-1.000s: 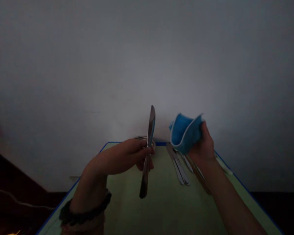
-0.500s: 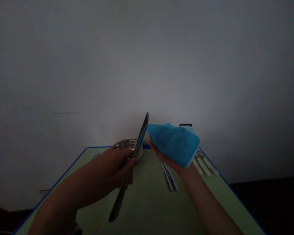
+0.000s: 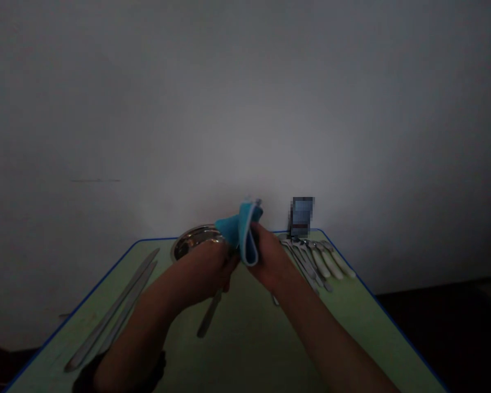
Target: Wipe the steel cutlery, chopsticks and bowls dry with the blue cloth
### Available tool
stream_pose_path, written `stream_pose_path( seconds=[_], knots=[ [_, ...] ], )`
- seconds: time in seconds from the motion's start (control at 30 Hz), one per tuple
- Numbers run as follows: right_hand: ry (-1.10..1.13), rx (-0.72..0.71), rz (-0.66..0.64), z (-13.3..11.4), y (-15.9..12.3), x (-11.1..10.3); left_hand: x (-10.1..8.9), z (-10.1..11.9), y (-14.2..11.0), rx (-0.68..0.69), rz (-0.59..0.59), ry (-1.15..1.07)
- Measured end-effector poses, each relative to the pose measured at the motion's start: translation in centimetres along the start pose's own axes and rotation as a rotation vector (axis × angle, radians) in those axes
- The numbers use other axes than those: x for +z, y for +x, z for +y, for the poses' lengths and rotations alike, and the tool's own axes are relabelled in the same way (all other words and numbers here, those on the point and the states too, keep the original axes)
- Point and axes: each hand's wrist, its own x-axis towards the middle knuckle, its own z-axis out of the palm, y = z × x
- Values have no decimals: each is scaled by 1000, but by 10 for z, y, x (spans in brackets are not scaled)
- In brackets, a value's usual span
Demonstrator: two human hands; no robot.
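Note:
My left hand is closed around the handle of a table knife, whose handle end points down toward me. My right hand grips a blue cloth that is folded over the knife's blade, so the blade is hidden apart from a sliver of its tip above the cloth. Both hands meet above the middle of a green table with a blue edge.
A metal bowl sits at the table's far side behind my left hand. Several spoons and other cutlery lie in a row at the far right. Two long knives lie at the left. A small blurred upright object stands against the wall.
The blue cloth has gone from beside the blade to wrapped over it, and my hands have come together. The view has shifted, showing the long knives at the left.

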Motion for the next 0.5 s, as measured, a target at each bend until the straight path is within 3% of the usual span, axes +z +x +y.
stream_pose_path(
  seconds=[0.13, 0.23, 0.4, 0.5],
  knots=[
    [-16, -43, 191, -4, 1, -4, 5, 10, -2, 72, 41, 11],
    [29, -154, 222, -11, 1, -7, 7, 15, -5, 78, 26, -74],
    [134, -238, 162, -25, 4, -7, 6, 9, -2, 97, -332, -653],
    [205, -206, 168, -29, 6, -6, 4, -3, 2, 161, -449, -753]
  ],
)
